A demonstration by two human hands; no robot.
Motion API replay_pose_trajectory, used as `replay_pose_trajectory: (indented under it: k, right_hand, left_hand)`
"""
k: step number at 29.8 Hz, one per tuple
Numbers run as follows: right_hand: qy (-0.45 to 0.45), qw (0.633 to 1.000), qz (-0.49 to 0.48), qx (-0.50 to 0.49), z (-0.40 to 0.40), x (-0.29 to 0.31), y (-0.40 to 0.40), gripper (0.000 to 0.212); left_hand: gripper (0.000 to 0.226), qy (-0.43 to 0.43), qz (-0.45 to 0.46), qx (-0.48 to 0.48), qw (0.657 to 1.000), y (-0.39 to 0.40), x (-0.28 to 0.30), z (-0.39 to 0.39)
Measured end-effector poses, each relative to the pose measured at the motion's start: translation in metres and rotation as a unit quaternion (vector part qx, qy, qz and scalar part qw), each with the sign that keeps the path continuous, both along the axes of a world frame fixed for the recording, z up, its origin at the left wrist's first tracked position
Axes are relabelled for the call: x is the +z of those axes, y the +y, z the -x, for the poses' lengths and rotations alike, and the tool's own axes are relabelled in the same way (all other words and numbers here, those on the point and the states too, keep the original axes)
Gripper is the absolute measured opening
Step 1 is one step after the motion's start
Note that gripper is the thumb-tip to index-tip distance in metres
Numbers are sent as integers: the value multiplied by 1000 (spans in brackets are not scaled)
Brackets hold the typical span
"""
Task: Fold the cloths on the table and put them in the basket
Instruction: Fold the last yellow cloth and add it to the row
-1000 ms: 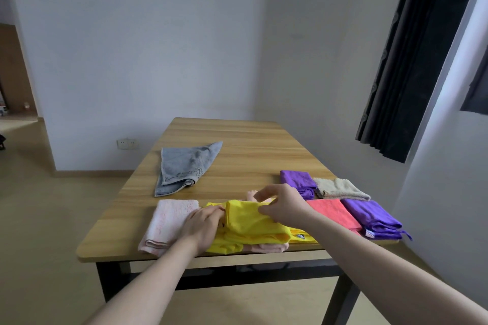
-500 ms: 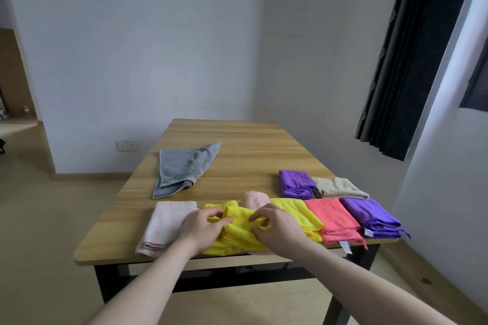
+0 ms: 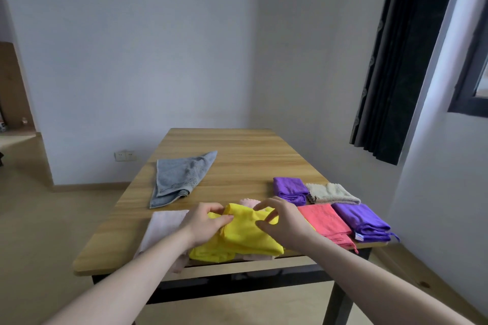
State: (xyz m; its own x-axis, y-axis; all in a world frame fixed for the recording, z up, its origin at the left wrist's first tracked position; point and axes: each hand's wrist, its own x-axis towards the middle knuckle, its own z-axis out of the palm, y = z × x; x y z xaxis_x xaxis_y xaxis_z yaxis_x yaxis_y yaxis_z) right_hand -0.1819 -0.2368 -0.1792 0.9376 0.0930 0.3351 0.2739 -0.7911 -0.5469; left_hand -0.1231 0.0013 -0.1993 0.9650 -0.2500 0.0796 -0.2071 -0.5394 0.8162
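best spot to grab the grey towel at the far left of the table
Take the grey terry towel at its near folded end with the decorative band, coming from the left hand side. That end lies doubled and thick; the far corner tapers to a thin point.

Arms: both bare forearms reach forward from the bottom edge, angled toward each other.
Left hand: knuckles up, fingers curled, pinching fabric.
Right hand: close beside it, thumb and fingers bent in a pinch.

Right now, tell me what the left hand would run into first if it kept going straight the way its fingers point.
Probably the right hand, facing it across the yellow cloth that the left hand grips; depth is uncertain.
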Motion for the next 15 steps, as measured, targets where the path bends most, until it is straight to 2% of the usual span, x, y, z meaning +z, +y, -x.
replay_pose_trajectory:
  k: [4,8,12,15]
  right_hand:
    - [-40,998,-35,-31,8,16,-14,38]
    - [46,995,-89,10,21,34,-23,53]
    - [117,969,-199,90,36,49,-24,26]
    - [135,953,-257,91,45,59,-23,20]
  left_hand:
    - [18,-68,-2,-68,995,-17,39,15]
    - [11,-95,-6,-138,986,-35,78,32]
    - [26,-70,11,-172,983,-47,107,37]
    - [30,-49,53,-166,984,-52,120,35]
